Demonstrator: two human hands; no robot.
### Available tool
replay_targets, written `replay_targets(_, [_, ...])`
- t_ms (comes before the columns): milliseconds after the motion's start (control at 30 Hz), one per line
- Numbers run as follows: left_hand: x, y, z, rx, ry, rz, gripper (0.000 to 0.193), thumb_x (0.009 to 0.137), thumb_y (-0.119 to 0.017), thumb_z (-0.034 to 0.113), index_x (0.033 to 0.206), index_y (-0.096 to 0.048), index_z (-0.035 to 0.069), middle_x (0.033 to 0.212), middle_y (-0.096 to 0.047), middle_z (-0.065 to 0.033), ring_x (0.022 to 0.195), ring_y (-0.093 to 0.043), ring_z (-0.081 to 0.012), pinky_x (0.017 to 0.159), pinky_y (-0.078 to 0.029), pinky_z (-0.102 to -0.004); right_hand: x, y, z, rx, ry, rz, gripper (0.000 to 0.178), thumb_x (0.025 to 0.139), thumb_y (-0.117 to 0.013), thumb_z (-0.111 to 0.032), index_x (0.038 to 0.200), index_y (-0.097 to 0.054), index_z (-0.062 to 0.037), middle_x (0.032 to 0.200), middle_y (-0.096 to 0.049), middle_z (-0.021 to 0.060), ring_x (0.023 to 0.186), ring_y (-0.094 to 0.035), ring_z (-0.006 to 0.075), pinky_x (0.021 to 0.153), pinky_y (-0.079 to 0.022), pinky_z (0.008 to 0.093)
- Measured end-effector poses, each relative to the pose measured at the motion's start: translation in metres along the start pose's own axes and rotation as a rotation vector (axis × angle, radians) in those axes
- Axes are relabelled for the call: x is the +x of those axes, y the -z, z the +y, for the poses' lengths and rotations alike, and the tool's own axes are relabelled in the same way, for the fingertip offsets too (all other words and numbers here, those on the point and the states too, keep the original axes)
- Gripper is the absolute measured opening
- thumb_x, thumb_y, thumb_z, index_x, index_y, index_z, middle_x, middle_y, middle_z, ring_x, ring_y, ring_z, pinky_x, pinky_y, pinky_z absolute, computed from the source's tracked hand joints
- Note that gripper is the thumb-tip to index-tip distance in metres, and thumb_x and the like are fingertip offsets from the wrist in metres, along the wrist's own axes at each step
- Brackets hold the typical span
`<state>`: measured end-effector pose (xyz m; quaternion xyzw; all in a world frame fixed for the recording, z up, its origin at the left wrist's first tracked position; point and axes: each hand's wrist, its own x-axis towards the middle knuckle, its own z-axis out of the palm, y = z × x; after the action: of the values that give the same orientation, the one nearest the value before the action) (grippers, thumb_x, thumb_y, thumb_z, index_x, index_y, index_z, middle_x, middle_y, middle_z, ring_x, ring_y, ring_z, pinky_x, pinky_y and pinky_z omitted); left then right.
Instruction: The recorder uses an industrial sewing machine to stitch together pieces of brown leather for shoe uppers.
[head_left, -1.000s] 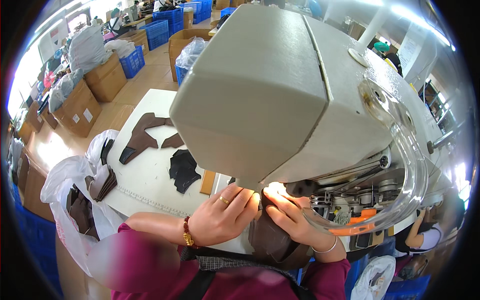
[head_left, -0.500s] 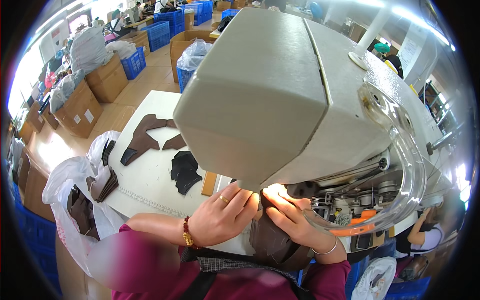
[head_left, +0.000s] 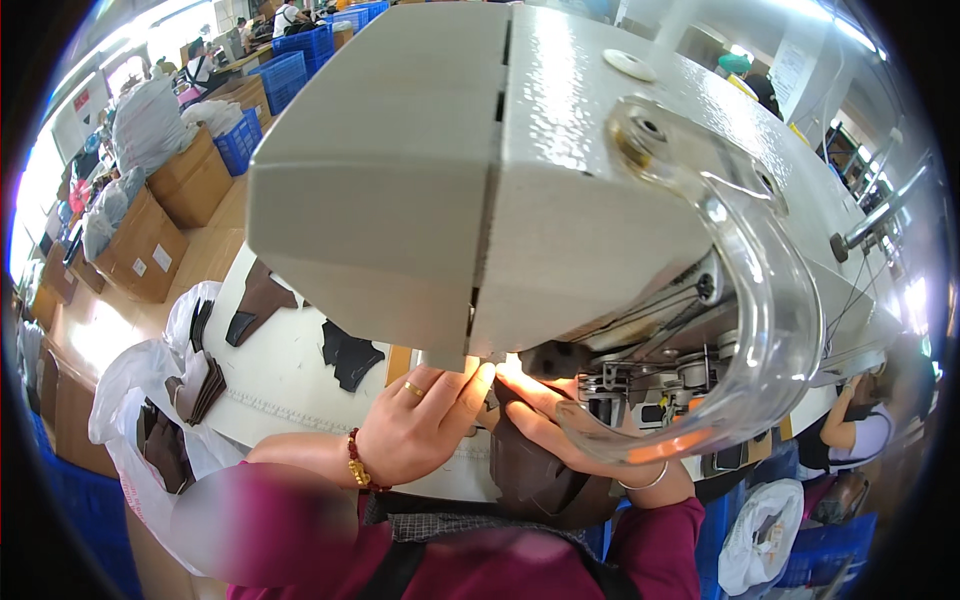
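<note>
While I follow from far off through the head camera, the brown panel (head_left: pixel 530 475) lies in front of the person's body, its far end reaching up toward the pale sewing machine (head_left: pixel 380 220); the right hand (head_left: pixel 545 425) lays extended fingers over the panel, thumb hidden, so I cannot tell whether it pinches or only presses; the left hand (head_left: pixel 410 425) bends its fingers close together, tips near the right hand's in the bright light under the machine, and I cannot tell whether they grip the panel's edge; a clear curved guard (head_left: pixel 795 290) passes over part of the right hand; on the white table (head_left: pixel 290 350) lie a brown cutout (head_left: pixel 262 300) and a black piece (head_left: pixel 350 358), near a white bag (head_left: pixel 120 420) holding brown pieces (head_left: pixel 165 445).
</note>
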<state>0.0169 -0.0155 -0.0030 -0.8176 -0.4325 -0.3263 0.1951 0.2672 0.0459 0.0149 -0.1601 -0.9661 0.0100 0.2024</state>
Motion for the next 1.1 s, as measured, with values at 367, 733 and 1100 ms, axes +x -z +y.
replay_targets(367, [-0.010, -0.009, 0.002, -0.048, 0.021, -0.028, 0.050, 0.076, -0.067, 0.006, 0.125, -0.070, -0.004, 0.117, -0.066, -0.0149, 0.089, -0.064, -0.0236, 0.075, -0.057, -0.0323, -0.005, -0.017, 0.019, -1.021, 0.426, -0.101, 0.050, 0.105, -0.047, -0.013, 0.151, -0.039, 0.0024, 0.140, -0.064, 0.0154, 0.115, -0.070, 0.0187, 0.098, -0.060, 0.0327])
replay_targets(733, [-0.007, -0.007, -0.005, 0.071, -0.117, -0.047, 0.050, 0.075, -0.067, 0.006, 0.123, -0.071, -0.003, 0.118, -0.068, -0.0140, 0.086, -0.062, -0.0214, 0.075, -0.056, -0.0309, -0.003, -0.010, 0.013, -0.784, 0.386, -0.117, 0.054, 0.101, -0.048, -0.009, 0.153, -0.039, 0.0023, 0.144, -0.061, 0.0118, 0.110, -0.069, 0.0137, 0.096, -0.060, 0.0256])
replay_targets(1100, [-0.001, -0.004, -0.006, 0.077, -0.063, -0.045, 0.037, 0.075, -0.067, 0.007, 0.110, -0.073, 0.001, 0.119, -0.071, -0.0109, 0.085, -0.062, -0.0185, 0.070, -0.053, -0.0309, 0.001, -0.012, 0.023, -1.741, 0.546, 0.128, 0.047, 0.108, -0.046, -0.023, 0.146, -0.048, 0.0050, 0.142, -0.059, 0.0169, 0.126, -0.060, 0.0282, 0.117, -0.047, 0.0467])
